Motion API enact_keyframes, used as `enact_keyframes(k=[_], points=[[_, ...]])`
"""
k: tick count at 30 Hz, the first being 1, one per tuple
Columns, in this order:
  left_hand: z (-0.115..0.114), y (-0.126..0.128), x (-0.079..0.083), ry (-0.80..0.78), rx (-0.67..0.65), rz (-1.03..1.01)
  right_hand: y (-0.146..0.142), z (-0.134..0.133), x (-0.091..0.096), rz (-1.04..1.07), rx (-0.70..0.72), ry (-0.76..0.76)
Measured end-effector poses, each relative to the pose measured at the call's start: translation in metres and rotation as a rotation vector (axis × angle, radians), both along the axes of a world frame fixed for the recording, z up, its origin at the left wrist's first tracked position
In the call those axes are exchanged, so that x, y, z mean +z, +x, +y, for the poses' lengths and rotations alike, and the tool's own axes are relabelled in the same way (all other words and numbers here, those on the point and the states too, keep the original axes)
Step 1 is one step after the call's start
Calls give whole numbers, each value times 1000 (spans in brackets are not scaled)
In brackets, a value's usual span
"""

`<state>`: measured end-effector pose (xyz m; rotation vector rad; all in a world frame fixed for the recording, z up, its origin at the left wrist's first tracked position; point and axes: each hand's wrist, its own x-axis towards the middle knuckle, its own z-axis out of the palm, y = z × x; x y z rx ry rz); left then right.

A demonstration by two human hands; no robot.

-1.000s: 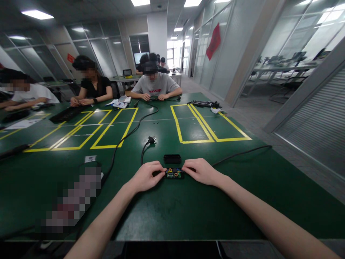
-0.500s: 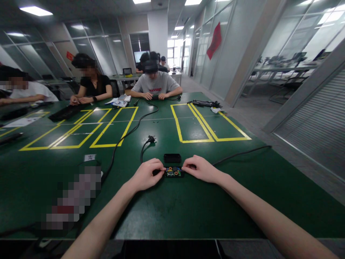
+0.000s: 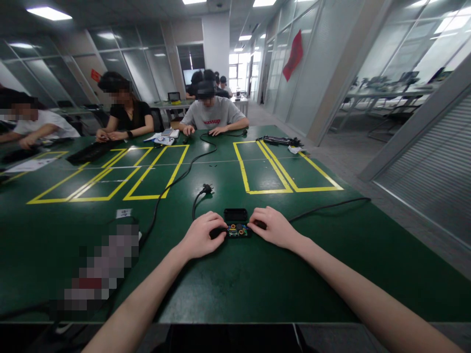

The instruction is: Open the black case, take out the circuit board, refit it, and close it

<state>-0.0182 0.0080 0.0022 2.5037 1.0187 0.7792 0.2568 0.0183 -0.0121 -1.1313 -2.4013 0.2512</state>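
Note:
An opened power adapter (image 3: 238, 231) lies on the green table in front of me, its circuit board with two copper-coloured coils facing up. Just beyond it rests the adapter's empty black cover (image 3: 235, 214). My left hand (image 3: 203, 234) is closed at the adapter's left end, thumb and fingers around a black cord (image 3: 218, 232). At the opposite end my right hand (image 3: 274, 226) pinches another black cable (image 3: 260, 224) where it meets the case. My fingers partly cover both ends of the adapter.
Behind my left hand lies a black plug (image 3: 207, 189). A blurred-out power strip shape (image 3: 106, 264) is at the left, with a long cord (image 3: 158, 201) running away. Yellow tape outlines (image 3: 265, 192) mark the table. Several people sit around it; a folded black tripod (image 3: 279, 141) lies farther off.
Both hands stay at the adapter's ends; my left fingers have come down around the cord and my right fingers have shifted slightly up. The person opposite has moved their hands apart.

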Motion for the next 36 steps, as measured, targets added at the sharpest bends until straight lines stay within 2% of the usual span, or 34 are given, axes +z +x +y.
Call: enact_keyframes(k=[5,9,16,20,30,36], points=[[3,2,-9,18,107,32,0,7,-13,126,-116,3],[7,1,-18,-27,103,124,0,12,-20,154,-82,-34],[3,3,-10,-41,61,10,-6,6,-11,434,-87,-333],[3,3,-9,-110,90,-43,-11,2,-7,576,-49,-411],[2,2,-9,-180,49,-68,-12,-2,-5,620,-68,-440],[0,4,-7,-234,11,-133,-10,-4,-3,590,-28,-452]])
